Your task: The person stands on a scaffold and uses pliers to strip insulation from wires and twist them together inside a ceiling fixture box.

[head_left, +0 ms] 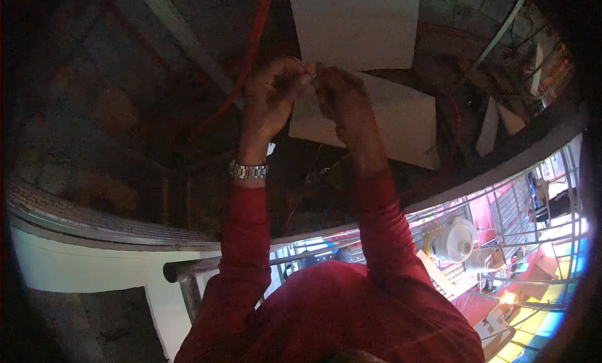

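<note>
Fingers of our left hand (269,92) pinched a thin strand (300,63) at their tips; our right hand (345,96) met them, fingers narrow, its hold too dark to tell. We judged the strand light, bendable, best held near its end.

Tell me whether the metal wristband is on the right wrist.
No, the metal wristband circles the left wrist, while the right wrist is bare.

Possibly a building site, dark cavity (119,150), red tubing (254,43), pale panels (357,24), metal pipe (193,269), cluttered bright space (463,300)
</note>
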{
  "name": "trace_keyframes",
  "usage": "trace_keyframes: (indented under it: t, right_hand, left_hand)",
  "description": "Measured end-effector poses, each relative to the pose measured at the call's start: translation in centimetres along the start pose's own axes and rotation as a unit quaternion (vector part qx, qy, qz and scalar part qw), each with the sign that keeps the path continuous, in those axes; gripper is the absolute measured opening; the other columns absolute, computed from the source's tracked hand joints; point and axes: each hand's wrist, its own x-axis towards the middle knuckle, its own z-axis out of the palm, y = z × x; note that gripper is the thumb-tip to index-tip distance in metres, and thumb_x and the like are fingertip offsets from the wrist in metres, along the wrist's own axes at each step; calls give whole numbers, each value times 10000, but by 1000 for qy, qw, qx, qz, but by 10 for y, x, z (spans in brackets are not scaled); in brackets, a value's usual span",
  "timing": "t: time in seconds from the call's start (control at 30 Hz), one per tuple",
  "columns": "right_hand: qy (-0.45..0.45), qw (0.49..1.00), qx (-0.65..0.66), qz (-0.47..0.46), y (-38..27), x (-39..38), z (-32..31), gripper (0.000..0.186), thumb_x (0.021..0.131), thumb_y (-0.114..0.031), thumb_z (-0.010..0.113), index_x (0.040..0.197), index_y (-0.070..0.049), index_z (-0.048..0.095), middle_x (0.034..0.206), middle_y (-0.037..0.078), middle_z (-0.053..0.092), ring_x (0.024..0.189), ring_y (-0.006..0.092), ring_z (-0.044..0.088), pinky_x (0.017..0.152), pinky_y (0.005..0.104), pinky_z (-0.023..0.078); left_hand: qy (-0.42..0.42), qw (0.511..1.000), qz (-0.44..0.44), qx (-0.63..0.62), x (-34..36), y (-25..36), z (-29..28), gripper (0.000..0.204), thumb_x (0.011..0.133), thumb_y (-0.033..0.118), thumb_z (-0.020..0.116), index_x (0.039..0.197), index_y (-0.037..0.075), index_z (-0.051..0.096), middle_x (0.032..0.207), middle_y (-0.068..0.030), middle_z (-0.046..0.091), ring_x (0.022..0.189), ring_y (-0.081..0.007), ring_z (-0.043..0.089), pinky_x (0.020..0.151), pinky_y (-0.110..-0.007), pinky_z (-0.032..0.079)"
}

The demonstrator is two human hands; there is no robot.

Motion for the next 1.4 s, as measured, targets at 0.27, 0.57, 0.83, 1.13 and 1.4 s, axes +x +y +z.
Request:
trace_keyframes:
  t: [0.27,0.57,0.83,1.13,1.4]
  right_hand:
    - [123,981,-87,-125,9,-11,21,300,934,-37,668,1233,-49,636,1148,134,639,879,215,633,790,343,535]
    - [61,937,-268,-214,15,-14,12,304,944,-2,638,1242,-61,656,1133,166,676,911,314,700,809,371,571]
    - [-9,996,-30,-80,30,-9,3,154,989,-93,646,1119,-39,709,1064,86,731,807,170,673,676,324,554]
    - [-102,994,30,11,-4,-12,-11,277,906,20,654,1172,-55,657,976,55,688,759,134,639,646,288,532]
    - [16,940,-240,-240,23,-21,0,283,920,-58,717,1196,-116,681,1165,87,736,934,227,745,726,333,601]
  left_hand:
    - [16,999,-34,-1,0,-27,4,168,930,153,763,1054,51,715,985,-52,746,854,-117,696,737,-308,573]
    - [38,997,1,69,-3,-13,2,142,949,195,740,1013,70,715,948,-51,747,846,-129,698,739,-316,559]
    - [-6,998,-7,63,-3,-27,-7,95,961,166,717,1020,91,726,934,-33,737,818,-114,684,716,-322,544]
    - [-1,994,-61,-91,-2,-30,-4,93,932,168,757,979,97,721,881,19,704,690,-56,569,597,-236,431]
    - [-1,991,-91,-97,0,-22,-5,85,909,161,761,964,103,733,870,29,713,686,-28,547,579,-237,416]
